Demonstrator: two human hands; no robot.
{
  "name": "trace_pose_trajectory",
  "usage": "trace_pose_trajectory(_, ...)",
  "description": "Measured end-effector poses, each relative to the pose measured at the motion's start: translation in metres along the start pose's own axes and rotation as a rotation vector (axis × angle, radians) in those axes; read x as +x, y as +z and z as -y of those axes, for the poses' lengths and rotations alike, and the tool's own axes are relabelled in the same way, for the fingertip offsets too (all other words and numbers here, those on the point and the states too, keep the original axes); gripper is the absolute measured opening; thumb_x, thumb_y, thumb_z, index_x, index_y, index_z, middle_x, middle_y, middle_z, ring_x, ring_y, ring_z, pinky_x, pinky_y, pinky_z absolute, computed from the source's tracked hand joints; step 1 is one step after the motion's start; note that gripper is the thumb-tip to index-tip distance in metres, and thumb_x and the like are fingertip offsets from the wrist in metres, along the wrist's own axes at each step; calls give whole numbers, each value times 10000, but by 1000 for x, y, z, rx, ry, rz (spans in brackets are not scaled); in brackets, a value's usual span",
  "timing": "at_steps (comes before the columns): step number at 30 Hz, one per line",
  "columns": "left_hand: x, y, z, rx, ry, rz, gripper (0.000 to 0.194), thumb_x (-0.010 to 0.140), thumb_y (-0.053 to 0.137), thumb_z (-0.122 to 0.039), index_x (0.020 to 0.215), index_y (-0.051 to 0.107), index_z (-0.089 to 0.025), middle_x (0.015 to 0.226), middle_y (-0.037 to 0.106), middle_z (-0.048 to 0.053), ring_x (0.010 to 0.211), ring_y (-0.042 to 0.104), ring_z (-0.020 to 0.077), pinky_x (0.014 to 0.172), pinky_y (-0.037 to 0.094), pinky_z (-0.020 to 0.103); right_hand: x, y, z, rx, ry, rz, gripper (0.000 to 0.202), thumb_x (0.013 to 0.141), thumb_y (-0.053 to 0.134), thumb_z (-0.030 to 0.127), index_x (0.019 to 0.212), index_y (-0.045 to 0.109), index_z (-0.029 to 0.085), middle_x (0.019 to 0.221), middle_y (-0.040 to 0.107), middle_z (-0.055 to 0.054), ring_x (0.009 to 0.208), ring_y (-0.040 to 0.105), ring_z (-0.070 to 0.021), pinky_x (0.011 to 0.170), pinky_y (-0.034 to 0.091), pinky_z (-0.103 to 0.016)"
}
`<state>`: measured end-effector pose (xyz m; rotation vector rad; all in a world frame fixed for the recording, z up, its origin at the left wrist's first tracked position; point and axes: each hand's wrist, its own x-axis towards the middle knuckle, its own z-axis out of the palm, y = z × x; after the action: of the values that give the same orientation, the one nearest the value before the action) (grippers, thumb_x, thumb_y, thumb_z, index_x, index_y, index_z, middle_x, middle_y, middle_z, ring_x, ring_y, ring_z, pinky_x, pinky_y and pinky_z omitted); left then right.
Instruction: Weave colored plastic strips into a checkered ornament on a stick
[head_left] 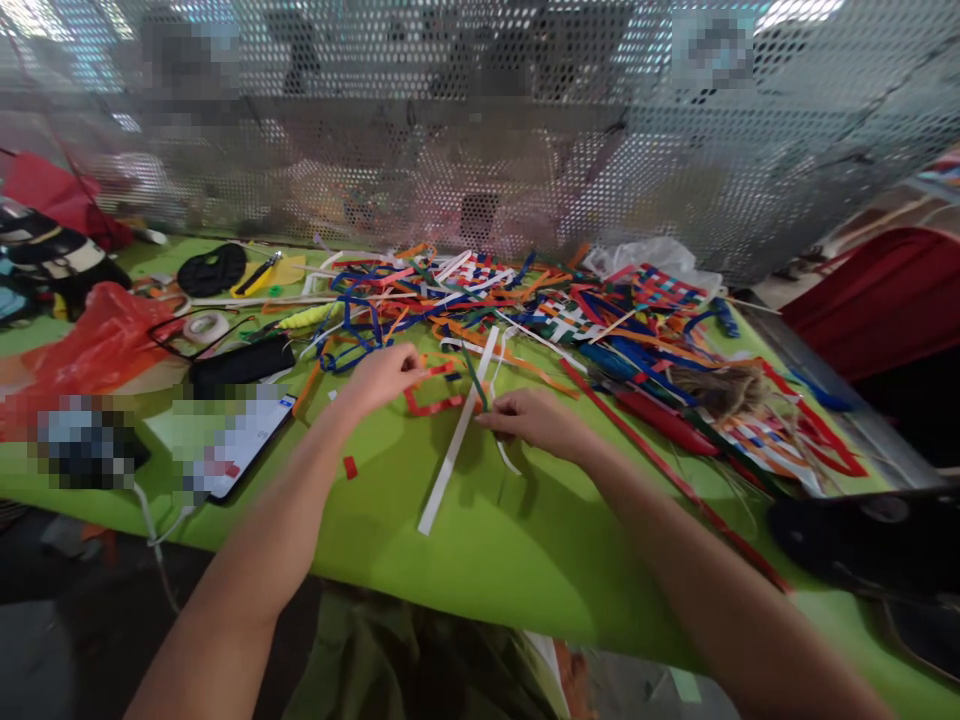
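Note:
Over the green table (555, 530), my left hand (390, 375) is closed at the left end of a small band of orange and red strips (435, 408). My right hand (521, 415) has its fingers pinched by the lower end of a dark green strip (475, 376). Between my hands a flat white strip (450, 460) slants from upper right to lower left. A thinner white strip (508, 458) curls beside my right hand. A small red piece (350, 467) lies on the table below my left hand.
Tangled coloured strips (420, 290) and woven pieces (562, 318) cover the back. At left are a phone (251, 450), black case (244, 365), tape roll (206, 326), cutter (257, 274) and red plastic bag (112, 340). A perforated metal screen (420, 170) stands behind.

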<state>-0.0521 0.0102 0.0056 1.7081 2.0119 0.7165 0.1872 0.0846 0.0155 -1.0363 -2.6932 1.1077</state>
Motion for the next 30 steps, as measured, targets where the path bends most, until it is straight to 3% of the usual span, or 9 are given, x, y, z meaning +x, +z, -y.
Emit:
trace_pose_trajectory(5,-6,-13,-8,-336,33,5,213,819,604,-382,781,541,-183,708,598,-8,654,540,133,625,391,254,-1,5,3,60,-118,-421,248,816,636,411,702,587,196,655,600,1,547,454,-109,529,320,-253)
trace_pose_trajectory(8,-8,-7,-15,-406,40,63,197,835,588,-365,789,532,-182,721,606,-4,678,566,136,644,414,260,-2,9,7,201,-189,-558,192,831,632,372,914,624,199,830,646,-24,577,462,-105,552,365,-251)
trace_pose_trajectory(13,-11,8,-28,-455,87,108,174,858,571,-336,794,510,-186,751,628,0,710,602,144,678,448,281,-7,11,14,330,-190,-575,339,842,630,418,1113,603,217,931,644,-39,619,494,-116,555,387,-255)
trace_pose_trajectory(20,-14,24,-35,-392,158,82,132,882,543,-306,824,503,-193,756,614,-7,698,579,135,644,429,268,-9,13,14,351,-199,-612,403,765,699,327,1135,577,226,992,648,-55,705,579,-146,677,491,-302)
trace_pose_trajectory(26,-18,27,-41,-477,238,130,176,888,548,-347,828,495,-191,752,592,-13,694,549,120,644,425,255,-4,15,11,429,-171,-718,215,781,675,345,940,625,208,843,668,-37,692,608,-158,669,507,-316)
trace_pose_trajectory(30,-19,27,-43,-558,232,208,188,877,566,-356,831,501,-187,763,585,-9,706,552,119,665,447,255,0,10,7,613,-127,-696,163,794,652,361,829,634,203,752,639,-18,637,588,-140,643,505,-306)
